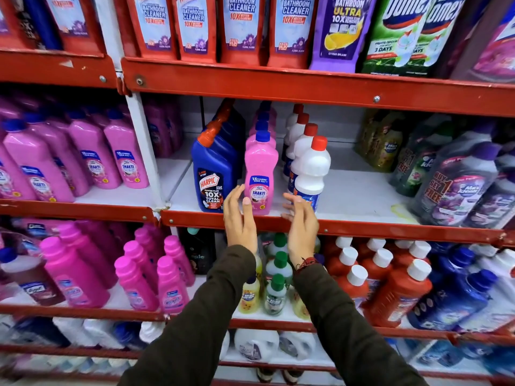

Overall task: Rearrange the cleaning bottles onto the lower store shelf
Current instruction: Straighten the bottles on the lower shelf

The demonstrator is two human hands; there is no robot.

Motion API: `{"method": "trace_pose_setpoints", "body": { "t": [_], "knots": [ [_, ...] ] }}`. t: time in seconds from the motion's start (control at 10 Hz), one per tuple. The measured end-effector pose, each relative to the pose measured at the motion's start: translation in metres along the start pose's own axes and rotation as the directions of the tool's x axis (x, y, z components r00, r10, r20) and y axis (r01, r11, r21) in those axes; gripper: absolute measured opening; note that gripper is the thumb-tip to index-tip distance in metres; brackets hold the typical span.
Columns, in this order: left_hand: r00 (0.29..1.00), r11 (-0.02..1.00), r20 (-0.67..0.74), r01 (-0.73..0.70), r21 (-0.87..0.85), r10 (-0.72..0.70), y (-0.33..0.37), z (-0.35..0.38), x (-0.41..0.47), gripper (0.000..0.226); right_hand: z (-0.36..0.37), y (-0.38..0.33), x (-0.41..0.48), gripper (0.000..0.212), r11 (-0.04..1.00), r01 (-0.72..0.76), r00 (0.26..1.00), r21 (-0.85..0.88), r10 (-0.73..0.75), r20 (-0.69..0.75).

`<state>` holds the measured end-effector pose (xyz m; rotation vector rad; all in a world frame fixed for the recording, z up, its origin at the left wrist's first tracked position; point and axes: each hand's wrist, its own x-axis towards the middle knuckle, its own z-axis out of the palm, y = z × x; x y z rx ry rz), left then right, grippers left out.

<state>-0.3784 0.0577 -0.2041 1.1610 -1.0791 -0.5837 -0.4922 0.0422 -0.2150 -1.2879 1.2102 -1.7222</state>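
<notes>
Three rows of bottles stand on the white middle shelf (359, 196): blue Harpic bottles with orange caps (213, 174), pink Shakti bottles with blue caps (260, 168), and white bottles with red caps (312, 168). My left hand (239, 218) is raised just left of the front pink bottle, fingers spread, thumb close to its label. My right hand (302, 227) is open to the right of that bottle, in front of the first white bottle's base. Neither hand grips anything. The lower shelf (250, 313) below holds small yellow and green-capped bottles.
Red metal shelf rails (362, 227) run across each level. Pink bottles (92, 154) fill the left bay, Max Kleen bottles (457, 188) crowd the right. Bare white shelf lies right of the white bottles. Red and blue bottles (390, 285) fill the lower right.
</notes>
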Motion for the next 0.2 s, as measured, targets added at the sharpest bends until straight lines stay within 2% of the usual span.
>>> {"method": "trace_pose_setpoints", "body": {
  "t": [0.1, 0.2],
  "knots": [
    [0.986, 0.987, -0.032, -0.16, 0.031, 0.161, -0.003, 0.012, -0.011, 0.046, -0.02, -0.006, -0.002, 0.026, 0.996, 0.073, 0.97, 0.054, -0.059, -0.235],
    [0.977, 0.993, 0.184, -0.116, 0.022, 0.11, 0.004, 0.034, -0.014, 0.043, -0.04, -0.002, 0.015, 0.023, 0.996, 0.013, 0.957, 0.09, 0.013, -0.29]
  ]
}}
